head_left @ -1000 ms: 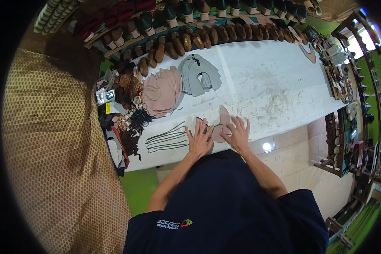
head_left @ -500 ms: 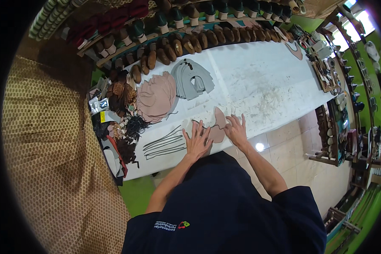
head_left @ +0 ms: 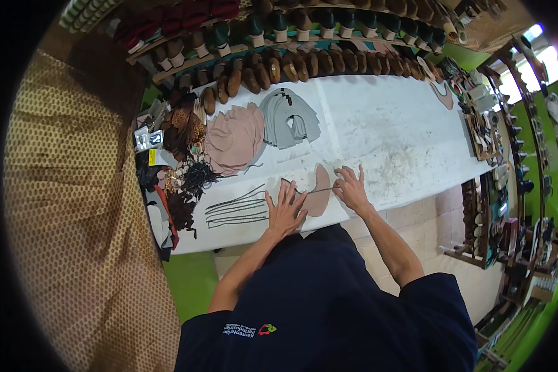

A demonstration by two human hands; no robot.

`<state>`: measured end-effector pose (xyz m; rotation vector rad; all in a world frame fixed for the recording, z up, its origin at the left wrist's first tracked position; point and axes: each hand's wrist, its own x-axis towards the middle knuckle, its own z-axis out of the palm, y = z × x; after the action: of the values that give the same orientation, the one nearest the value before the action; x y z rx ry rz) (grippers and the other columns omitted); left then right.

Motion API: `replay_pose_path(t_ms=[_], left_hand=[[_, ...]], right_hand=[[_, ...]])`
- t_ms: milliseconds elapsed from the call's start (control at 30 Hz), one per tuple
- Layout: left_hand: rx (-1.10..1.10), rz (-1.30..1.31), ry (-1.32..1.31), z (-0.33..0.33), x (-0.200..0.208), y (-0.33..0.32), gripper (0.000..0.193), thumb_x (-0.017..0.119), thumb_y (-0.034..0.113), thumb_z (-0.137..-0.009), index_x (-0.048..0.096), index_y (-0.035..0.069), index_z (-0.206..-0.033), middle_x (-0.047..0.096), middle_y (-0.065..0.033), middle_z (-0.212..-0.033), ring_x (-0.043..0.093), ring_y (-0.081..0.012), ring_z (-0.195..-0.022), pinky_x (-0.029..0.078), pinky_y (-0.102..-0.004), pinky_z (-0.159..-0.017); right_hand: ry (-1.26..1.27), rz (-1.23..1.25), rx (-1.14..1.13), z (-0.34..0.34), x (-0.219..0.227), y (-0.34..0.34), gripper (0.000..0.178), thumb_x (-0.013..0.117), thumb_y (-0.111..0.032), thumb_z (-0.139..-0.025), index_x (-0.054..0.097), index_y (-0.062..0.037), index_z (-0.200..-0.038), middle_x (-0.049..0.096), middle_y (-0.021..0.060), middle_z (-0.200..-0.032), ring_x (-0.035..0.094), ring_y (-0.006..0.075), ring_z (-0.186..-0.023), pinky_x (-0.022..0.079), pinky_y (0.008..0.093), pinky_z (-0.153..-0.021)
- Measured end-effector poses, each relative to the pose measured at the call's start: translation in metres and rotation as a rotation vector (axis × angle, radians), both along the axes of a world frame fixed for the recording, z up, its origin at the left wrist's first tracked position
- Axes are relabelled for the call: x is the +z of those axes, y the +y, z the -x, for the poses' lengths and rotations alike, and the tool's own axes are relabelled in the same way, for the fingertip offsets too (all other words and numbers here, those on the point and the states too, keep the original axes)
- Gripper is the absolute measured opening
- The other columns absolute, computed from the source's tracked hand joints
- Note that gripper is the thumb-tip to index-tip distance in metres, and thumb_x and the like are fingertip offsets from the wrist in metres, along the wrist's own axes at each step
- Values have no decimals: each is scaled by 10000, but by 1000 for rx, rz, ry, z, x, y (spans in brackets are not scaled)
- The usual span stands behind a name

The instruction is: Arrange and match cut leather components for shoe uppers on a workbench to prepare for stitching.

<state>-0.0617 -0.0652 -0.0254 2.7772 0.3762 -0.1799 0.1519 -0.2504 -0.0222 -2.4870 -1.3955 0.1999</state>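
Observation:
A curved pink shoe-upper piece (head_left: 320,180) lies flat near the table's front edge, between my hands. Across it runs a thin dark cord (head_left: 319,190), nearly straight. My left hand (head_left: 284,209) lies flat with fingers spread, over the piece's left side and the cord's left part. At the piece's right edge, the thumb and forefinger of my right hand (head_left: 353,190) pinch the cord's right end, other fingers raised. Several more dark cords (head_left: 232,211) lie in rows left of my left hand.
Beyond the hands lie a fanned pink stack (head_left: 232,139) and a fanned grey stack (head_left: 278,124) of cut pieces. Dark scraps and cords (head_left: 198,180) crowd the table's left end. Brown shoe lasts (head_left: 291,67) line the back; shelves (head_left: 490,229) stand at the right.
My right hand has shifted slightly right, and the cord now lies straighter across the pink piece. My left hand stays flat. The whole view has tilted a little.

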Motion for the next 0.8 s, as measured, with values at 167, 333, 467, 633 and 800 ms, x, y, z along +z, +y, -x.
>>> replay_pose_path(t_ms=[167,333,467,633,800], left_hand=[[27,-3,12,0,-1,-5,604,548,516,-1014,449,353,-1588,117,-86,-1771,58,-336,-1631,18,-827,-1150],[92,17,66,-4,1,-13,574,480,543,-1050,446,360,-1594,90,-98,-1774,25,-340,-1632,-31,-806,-1155],[192,36,85,-9,4,-24,575,521,507,-1035,453,360,-1587,71,-105,-1775,24,-354,-1630,-36,-806,-1155],[312,8,25,-15,7,-46,608,594,416,-1000,452,337,-1586,72,-117,-1774,32,-377,-1626,-18,-810,-1152],[453,25,-12,-20,8,-68,640,626,302,-989,434,334,-1598,70,-130,-1773,37,-415,-1618,6,-824,-1140]], right_hand=[[34,-65,86,-17,-1,3,113,753,-250,-888,765,-138,-893,598,41,-1398,448,283,-1434,104,692,-1245],[74,-94,179,-36,-4,8,98,767,-232,-879,757,-137,-901,606,46,-1374,462,285,-1419,131,696,-1238],[151,-121,219,-43,-2,7,140,793,-233,-858,757,-135,-952,607,60,-1360,469,290,-1412,164,694,-1227],[233,-155,230,-49,-1,3,200,801,-255,-859,770,-137,-1017,599,71,-1375,475,298,-1407,179,684,-1221],[187,-189,280,-61,-6,1,188,779,-255,-887,783,-137,-1033,594,69,-1391,484,301,-1398,192,673,-1221]])
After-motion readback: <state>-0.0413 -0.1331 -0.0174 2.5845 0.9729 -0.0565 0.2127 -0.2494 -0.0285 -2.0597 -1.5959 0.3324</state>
